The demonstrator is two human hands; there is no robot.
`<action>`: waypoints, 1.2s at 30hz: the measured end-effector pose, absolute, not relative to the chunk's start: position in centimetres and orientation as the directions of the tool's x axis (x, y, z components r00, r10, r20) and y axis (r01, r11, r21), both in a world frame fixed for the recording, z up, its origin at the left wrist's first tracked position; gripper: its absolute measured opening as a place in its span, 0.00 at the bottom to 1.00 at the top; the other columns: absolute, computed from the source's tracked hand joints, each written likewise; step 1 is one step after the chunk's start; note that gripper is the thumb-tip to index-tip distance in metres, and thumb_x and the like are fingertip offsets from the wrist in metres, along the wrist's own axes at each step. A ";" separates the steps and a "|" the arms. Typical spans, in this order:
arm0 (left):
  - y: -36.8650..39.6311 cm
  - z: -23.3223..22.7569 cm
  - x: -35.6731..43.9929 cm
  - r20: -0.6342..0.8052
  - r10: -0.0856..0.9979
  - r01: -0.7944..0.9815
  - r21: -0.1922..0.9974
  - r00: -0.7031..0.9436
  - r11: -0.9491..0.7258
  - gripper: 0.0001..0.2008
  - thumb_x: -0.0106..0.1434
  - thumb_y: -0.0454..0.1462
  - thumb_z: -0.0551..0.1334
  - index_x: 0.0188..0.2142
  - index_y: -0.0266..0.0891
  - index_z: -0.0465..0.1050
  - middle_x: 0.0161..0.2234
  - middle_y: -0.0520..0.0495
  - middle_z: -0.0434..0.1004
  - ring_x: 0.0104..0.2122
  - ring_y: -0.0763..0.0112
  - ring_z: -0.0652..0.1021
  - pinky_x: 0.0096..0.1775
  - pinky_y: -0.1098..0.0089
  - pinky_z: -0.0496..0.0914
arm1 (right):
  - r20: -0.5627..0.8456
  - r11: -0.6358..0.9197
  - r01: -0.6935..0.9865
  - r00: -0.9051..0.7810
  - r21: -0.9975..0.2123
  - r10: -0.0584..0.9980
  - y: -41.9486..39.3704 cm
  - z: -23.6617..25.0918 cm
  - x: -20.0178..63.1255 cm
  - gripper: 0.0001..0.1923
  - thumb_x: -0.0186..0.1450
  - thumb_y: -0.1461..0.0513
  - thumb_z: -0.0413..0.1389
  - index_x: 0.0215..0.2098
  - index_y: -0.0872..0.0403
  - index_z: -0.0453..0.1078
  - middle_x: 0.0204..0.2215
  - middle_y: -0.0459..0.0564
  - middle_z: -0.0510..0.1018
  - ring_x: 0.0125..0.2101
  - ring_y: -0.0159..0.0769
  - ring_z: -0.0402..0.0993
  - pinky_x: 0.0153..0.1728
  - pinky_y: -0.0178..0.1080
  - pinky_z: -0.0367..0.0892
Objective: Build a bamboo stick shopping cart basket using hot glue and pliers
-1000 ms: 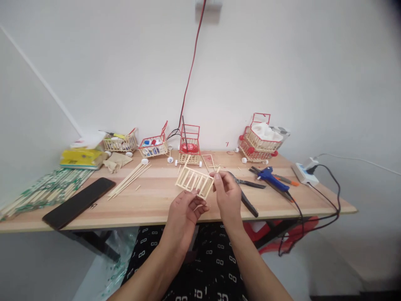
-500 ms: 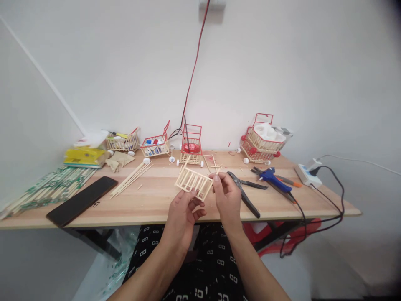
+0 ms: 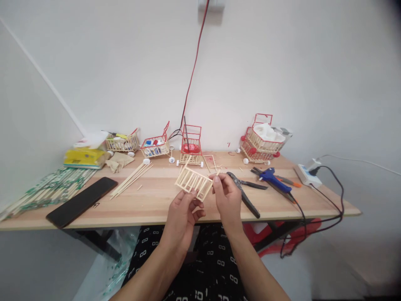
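A small pale stick frame (image 3: 192, 182), built like a little fence panel, hangs just above the wooden table (image 3: 156, 200) near its front edge. My left hand (image 3: 183, 211) pinches its lower edge from below. My right hand (image 3: 226, 194) pinches its right end between thumb and fingers. Both forearms come up from my lap.
Black pliers (image 3: 242, 194) and a blue glue gun (image 3: 272, 177) lie right of my hands. Loose sticks (image 3: 131, 177), a black phone (image 3: 82, 200) and packed chopsticks (image 3: 46, 190) lie left. Several small red-and-wood carts (image 3: 191, 148) line the back wall. A power strip (image 3: 308, 173) sits far right.
Hardly anything differs over the last half second. A second ago the view sat slightly lower and both hands held the frame the same way.
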State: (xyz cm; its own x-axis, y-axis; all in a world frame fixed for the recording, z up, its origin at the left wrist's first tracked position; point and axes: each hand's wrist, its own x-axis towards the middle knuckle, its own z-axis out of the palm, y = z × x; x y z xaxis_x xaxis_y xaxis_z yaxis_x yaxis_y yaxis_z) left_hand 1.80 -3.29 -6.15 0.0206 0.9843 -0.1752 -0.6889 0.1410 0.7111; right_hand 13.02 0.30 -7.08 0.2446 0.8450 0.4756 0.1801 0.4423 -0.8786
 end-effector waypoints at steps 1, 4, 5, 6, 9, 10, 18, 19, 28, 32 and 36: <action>-3.3 -6.1 1.8 -0.177 0.984 -0.690 0.710 0.024 0.144 0.14 0.49 0.39 0.71 0.33 0.37 0.71 0.29 0.53 0.70 0.24 0.78 0.70 0.24 0.75 0.68 | 0.474 0.441 0.180 0.244 -0.879 0.846 0.3 -7.1 13.0 0.14 0.66 0.53 0.51 0.36 0.55 0.71 0.29 0.47 0.74 0.30 0.35 0.69 0.30 0.36 0.62; -3.3 -6.0 1.8 -0.183 0.983 -0.687 0.709 0.035 0.156 0.14 0.49 0.39 0.71 0.33 0.37 0.71 0.28 0.53 0.69 0.24 0.78 0.69 0.24 0.75 0.68 | 0.477 0.441 0.190 0.244 -0.877 0.844 0.3 -7.0 13.1 0.14 0.66 0.53 0.51 0.35 0.54 0.71 0.29 0.47 0.74 0.29 0.35 0.69 0.30 0.35 0.62; -3.3 -6.0 1.7 -0.183 0.982 -0.686 0.710 0.036 0.158 0.14 0.49 0.39 0.71 0.33 0.37 0.71 0.28 0.52 0.69 0.24 0.78 0.69 0.24 0.75 0.68 | 0.478 0.441 0.191 0.245 -0.877 0.844 0.2 -7.0 13.1 0.14 0.66 0.53 0.51 0.35 0.54 0.71 0.29 0.47 0.74 0.29 0.35 0.69 0.30 0.36 0.62; -3.3 -6.0 1.7 -0.185 0.982 -0.685 0.711 0.036 0.159 0.14 0.49 0.39 0.71 0.33 0.37 0.71 0.28 0.52 0.69 0.24 0.78 0.69 0.24 0.75 0.68 | 0.477 0.441 0.191 0.244 -0.877 0.844 0.2 -7.0 13.1 0.13 0.66 0.53 0.51 0.35 0.54 0.71 0.29 0.47 0.74 0.29 0.35 0.69 0.30 0.36 0.62; -3.4 -6.1 1.7 -0.183 0.983 -0.679 0.718 0.030 0.154 0.14 0.50 0.39 0.71 0.34 0.37 0.71 0.29 0.52 0.69 0.24 0.78 0.69 0.24 0.75 0.68 | 0.477 0.443 0.184 0.240 -0.878 0.846 0.2 -6.9 13.1 0.13 0.66 0.54 0.51 0.35 0.54 0.71 0.29 0.47 0.74 0.30 0.35 0.69 0.30 0.36 0.62; -3.4 -6.1 1.8 -0.181 0.983 -0.677 0.720 0.029 0.153 0.14 0.51 0.39 0.71 0.34 0.37 0.71 0.29 0.52 0.68 0.24 0.78 0.69 0.24 0.76 0.68 | 0.478 0.445 0.182 0.239 -0.877 0.845 0.1 -6.9 13.1 0.13 0.67 0.54 0.51 0.35 0.54 0.71 0.29 0.47 0.74 0.30 0.35 0.69 0.30 0.36 0.62; -3.5 -6.3 1.9 -0.144 0.990 -0.676 0.728 0.008 0.112 0.13 0.52 0.40 0.71 0.34 0.37 0.73 0.30 0.52 0.68 0.25 0.79 0.68 0.24 0.76 0.67 | 0.483 0.450 0.184 0.231 -0.874 0.845 0.0 -6.9 13.0 0.13 0.67 0.54 0.51 0.35 0.54 0.70 0.30 0.47 0.74 0.31 0.35 0.69 0.31 0.36 0.62; -3.5 -6.3 1.9 -0.142 0.990 -0.676 0.729 0.006 0.109 0.14 0.52 0.40 0.71 0.34 0.37 0.73 0.30 0.52 0.68 0.25 0.79 0.68 0.24 0.77 0.67 | 0.483 0.449 0.185 0.230 -0.874 0.845 0.0 -6.9 13.0 0.13 0.67 0.54 0.51 0.35 0.54 0.70 0.30 0.48 0.74 0.31 0.35 0.69 0.31 0.36 0.62; -3.4 -6.5 1.9 -0.155 0.988 -0.696 0.706 0.025 0.129 0.12 0.53 0.38 0.70 0.34 0.36 0.71 0.30 0.52 0.68 0.25 0.78 0.68 0.25 0.75 0.67 | 0.483 0.442 0.206 0.246 -0.873 0.840 -0.1 -6.7 12.9 0.13 0.67 0.55 0.52 0.35 0.55 0.71 0.29 0.47 0.74 0.30 0.34 0.69 0.31 0.35 0.62; -3.4 -6.3 1.6 -0.182 0.979 -0.762 0.622 0.086 0.183 0.11 0.52 0.37 0.67 0.33 0.35 0.72 0.31 0.49 0.71 0.27 0.73 0.70 0.28 0.70 0.70 | 0.485 0.442 0.210 0.244 -0.872 0.840 -0.1 -6.7 13.1 0.13 0.67 0.55 0.51 0.35 0.55 0.71 0.29 0.47 0.74 0.30 0.34 0.69 0.31 0.35 0.62; -3.5 -6.2 1.4 -0.184 0.976 -0.807 0.555 0.117 0.201 0.09 0.52 0.38 0.65 0.32 0.34 0.73 0.31 0.47 0.73 0.29 0.70 0.72 0.33 0.66 0.71 | 0.495 0.449 0.220 0.251 -0.866 0.832 0.0 -6.9 13.3 0.13 0.67 0.55 0.50 0.36 0.55 0.71 0.30 0.47 0.74 0.31 0.34 0.69 0.32 0.35 0.62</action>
State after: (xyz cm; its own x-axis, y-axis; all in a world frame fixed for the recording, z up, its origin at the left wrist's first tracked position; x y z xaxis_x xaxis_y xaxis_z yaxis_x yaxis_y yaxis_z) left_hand 1.37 -3.52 -6.15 0.1170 0.9760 -0.1836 -0.8074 0.2011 0.5547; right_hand 13.32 0.01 -6.88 0.2507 0.8318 0.4952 0.2196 0.4494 -0.8659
